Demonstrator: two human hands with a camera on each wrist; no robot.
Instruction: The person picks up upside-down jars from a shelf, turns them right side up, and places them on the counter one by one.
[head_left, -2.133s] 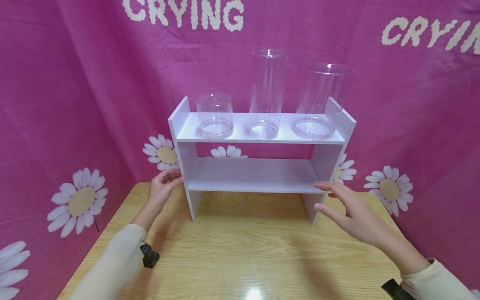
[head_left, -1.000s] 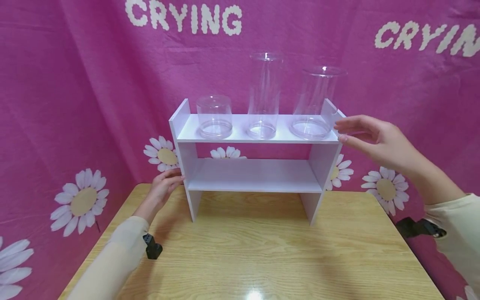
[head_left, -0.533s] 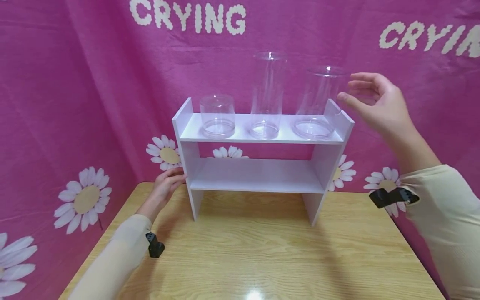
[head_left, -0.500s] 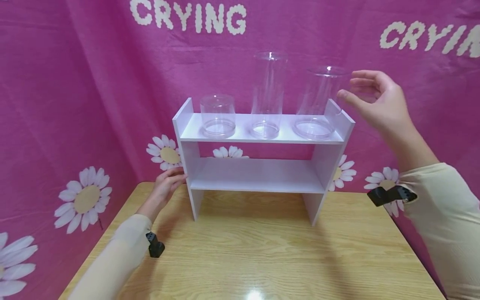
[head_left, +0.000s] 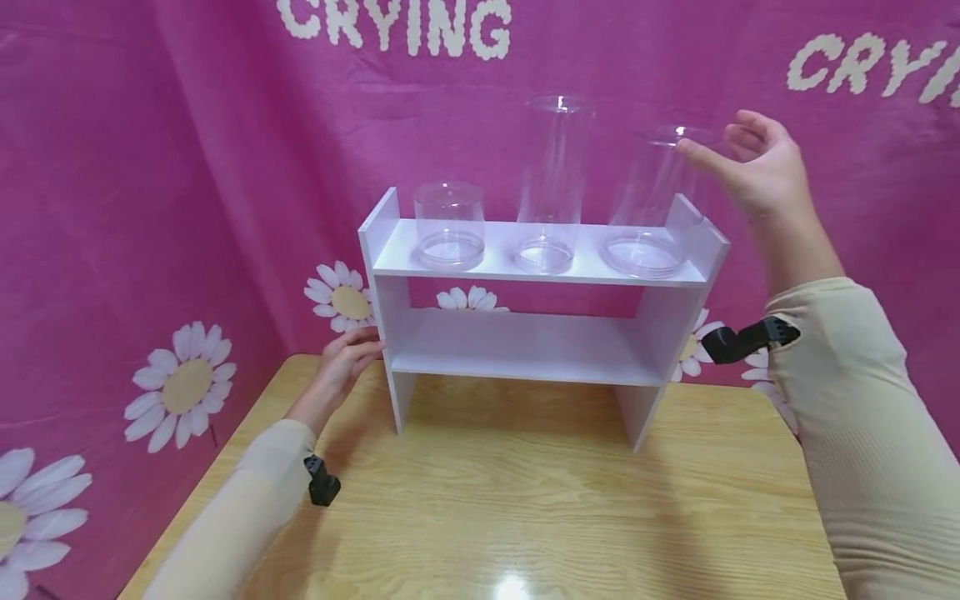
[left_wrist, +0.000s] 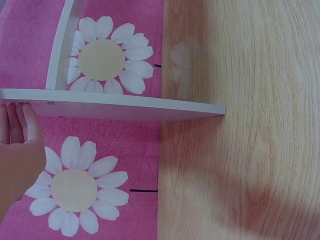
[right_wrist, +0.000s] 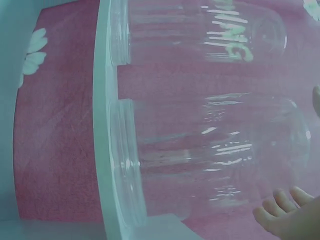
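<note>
Three clear cylindrical containers with ringed bases stand upright on the upper shelf of a white two-tier rack (head_left: pixel 525 337). A short one (head_left: pixel 450 229) is at the left, a tall narrow one (head_left: pixel 551 187) in the middle, and a tall wide one (head_left: pixel 648 208) at the right. My right hand (head_left: pixel 768 171) is raised beside the wide container's top, thumb and fingers spread apart. In the right wrist view its fingertips (right_wrist: pixel 281 202) are close to that container; contact cannot be told. My left hand (head_left: pixel 341 367) rests its fingers against the rack's left side panel (left_wrist: pixel 125 105).
The rack stands on a wood-grain table (head_left: pixel 517 492). Behind and beside it hangs a pink cloth (head_left: pixel 247 125) with daisies and white lettering. The rack's right side panel (head_left: pixel 701 246) rises next to the wide container.
My right hand has risen from the rack's lower right, past the upper shelf, to the top of the wide container. My left hand stays at the left panel. The view has shifted slightly.
</note>
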